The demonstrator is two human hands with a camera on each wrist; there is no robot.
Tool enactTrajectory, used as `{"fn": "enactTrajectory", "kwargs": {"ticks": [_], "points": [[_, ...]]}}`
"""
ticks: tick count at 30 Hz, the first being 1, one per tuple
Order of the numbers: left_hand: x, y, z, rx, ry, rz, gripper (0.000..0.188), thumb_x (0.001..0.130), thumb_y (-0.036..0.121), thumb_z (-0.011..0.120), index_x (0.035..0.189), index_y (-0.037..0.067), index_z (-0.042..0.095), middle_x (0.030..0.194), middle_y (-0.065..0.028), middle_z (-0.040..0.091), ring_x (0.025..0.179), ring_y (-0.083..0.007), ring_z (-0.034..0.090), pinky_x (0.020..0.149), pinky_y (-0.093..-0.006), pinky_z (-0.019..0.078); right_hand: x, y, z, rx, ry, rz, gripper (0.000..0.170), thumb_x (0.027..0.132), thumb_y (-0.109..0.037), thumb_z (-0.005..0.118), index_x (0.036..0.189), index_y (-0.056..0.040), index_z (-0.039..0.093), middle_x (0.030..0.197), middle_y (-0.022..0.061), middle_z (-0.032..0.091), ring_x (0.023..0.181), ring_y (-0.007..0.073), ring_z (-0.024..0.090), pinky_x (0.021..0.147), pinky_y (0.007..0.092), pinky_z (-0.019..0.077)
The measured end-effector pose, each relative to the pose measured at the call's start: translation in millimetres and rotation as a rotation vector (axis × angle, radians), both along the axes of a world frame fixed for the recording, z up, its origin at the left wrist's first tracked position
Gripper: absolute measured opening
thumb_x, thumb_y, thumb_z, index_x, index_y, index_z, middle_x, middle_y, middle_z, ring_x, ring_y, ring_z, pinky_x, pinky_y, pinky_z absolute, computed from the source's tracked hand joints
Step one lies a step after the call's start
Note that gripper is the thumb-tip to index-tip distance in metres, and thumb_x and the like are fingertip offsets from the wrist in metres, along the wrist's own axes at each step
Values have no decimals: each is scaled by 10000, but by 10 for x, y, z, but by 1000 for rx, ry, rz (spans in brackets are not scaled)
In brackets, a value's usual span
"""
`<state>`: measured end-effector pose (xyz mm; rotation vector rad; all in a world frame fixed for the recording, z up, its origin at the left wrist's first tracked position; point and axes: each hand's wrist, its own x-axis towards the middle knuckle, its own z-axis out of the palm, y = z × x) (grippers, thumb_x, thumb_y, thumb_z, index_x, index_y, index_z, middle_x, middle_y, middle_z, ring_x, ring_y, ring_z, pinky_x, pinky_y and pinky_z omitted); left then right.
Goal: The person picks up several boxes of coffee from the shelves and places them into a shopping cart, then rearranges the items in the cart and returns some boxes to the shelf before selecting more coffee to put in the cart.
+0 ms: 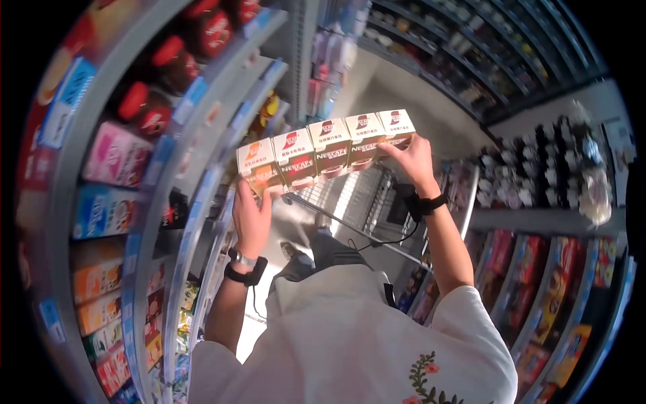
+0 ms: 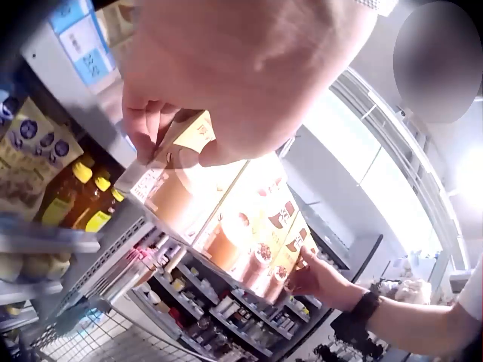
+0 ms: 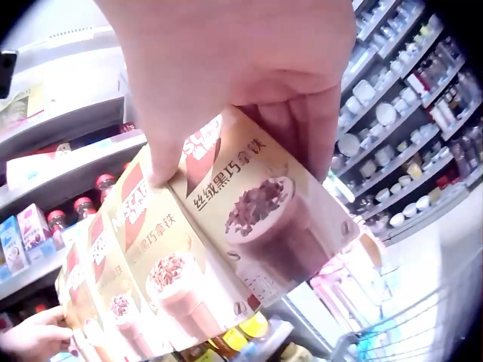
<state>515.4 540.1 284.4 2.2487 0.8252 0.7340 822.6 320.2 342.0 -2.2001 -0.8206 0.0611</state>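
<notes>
A row of several Nescafe boxes (image 1: 331,149) is held up in front of the body, pressed side by side between both hands. The left hand (image 1: 252,219) grips the box at the left end, its thumb on the front face; in the left wrist view that hand (image 2: 234,83) curls over the end box (image 2: 177,188). At the right end the right hand (image 1: 415,165) pinches the last box. Seen from the right wrist, its thumb lies on the front of the boxes (image 3: 264,211) and the other fingers go behind, partly hidden.
Shelves at the left carry red-lidded jars (image 1: 145,108) and coloured boxes (image 1: 104,210). A wire shopping cart (image 1: 350,198) stands beyond the boxes. Racks of packets (image 1: 558,269) are at the right, with shelves of dishes (image 3: 385,113) farther off.
</notes>
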Motion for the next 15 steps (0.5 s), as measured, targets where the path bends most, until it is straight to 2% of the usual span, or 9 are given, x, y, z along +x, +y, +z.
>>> {"fn": "enactTrajectory", "kwargs": {"ticks": [2, 4, 5, 8, 9, 10, 12, 13, 15], "points": [[137, -114, -188, -88, -9, -63, 333, 908, 108, 665, 1159, -19, 487, 1026, -255, 631, 932, -439, 617, 756, -471, 492, -42, -326, -224, -4, 46, -49, 569, 733, -426, 861, 978, 63, 706, 829, 187, 744, 779, 306, 746, 730, 365, 575], [336, -176, -299, -155, 205, -128, 416, 896, 184, 686, 1188, -34, 485, 1061, -265, 612, 991, -462, 594, 819, -500, 483, -55, -583, -353, -173, 174, -138, 606, 746, -498, 831, 967, 56, 719, 799, 184, 741, 767, 309, 745, 726, 375, 574], [439, -233, -394, -137, 174, -159, 451, 883, 219, 714, 1185, -30, 489, 1052, -256, 621, 952, -461, 603, 808, -499, 494, -41, -734, -462, -243, 204, -178, 652, 752, -567, 798, 956, 49, 731, 776, 181, 738, 759, 312, 743, 724, 381, 574], [738, -378, -668, -159, 201, -266, 477, 873, 241, 735, 1192, -22, 497, 1074, -247, 624, 966, -443, 608, 817, -488, 499, -43, -1098, -729, -400, 351, -265, 693, 750, -595, 785, 995, 49, 719, 789, 193, 738, 775, 327, 741, 736, 394, 577], [873, -377, -932, -241, 121, -311, 495, 872, 247, 740, 1219, -16, 505, 1144, -233, 623, 1049, -409, 610, 871, -465, 499, -18, -1243, -1064, -328, 215, -314, 748, 754, -612, 775, 1087, 45, 646, 813, 204, 735, 797, 355, 735, 736, 414, 578], [1030, -404, -1013, -245, 147, -327, 495, 872, 247, 740, 1219, -16, 505, 1144, -233, 623, 1049, -409, 610, 871, -465, 499, 11, -1307, -1223, -332, 219, -325, 801, 757, -640, 759, 1133, 35, 549, 829, 210, 730, 809, 381, 727, 731, 434, 578], [1395, -423, -1222, -576, 327, -277, 516, 876, 266, 736, 1243, -18, 512, 1197, -231, 620, 1136, -375, 603, 935, -442, 482, 91, -1412, -1634, -373, 243, -348, 819, 765, -665, 740, 1112, 42, 513, 814, 210, 726, 806, 388, 723, 715, 452, 576], [1494, -333, -1769, -539, 359, -298, 544, 871, 304, 720, 1261, -17, 519, 1203, -229, 637, 1137, -363, 623, 954, -433, 483, 169, -1463, -1850, -408, 328, -359, 838, 766, -689, 726, 1101, 50, 515, 818, 219, 724, 821, 394, 722, 714, 461, 575], [1728, -271, -2419, -581, 423, -307, 547, 866, 317, 709, 1263, -13, 527, 1204, -231, 642, 1131, -363, 629, 951, -430, 488, 342, -1574, -2421, -461, 451, -374, 892, 757, -733, 703, 1129, 56, 518, 822, 219, 725, 832, 391, 724, 720, 452, 577]]}}
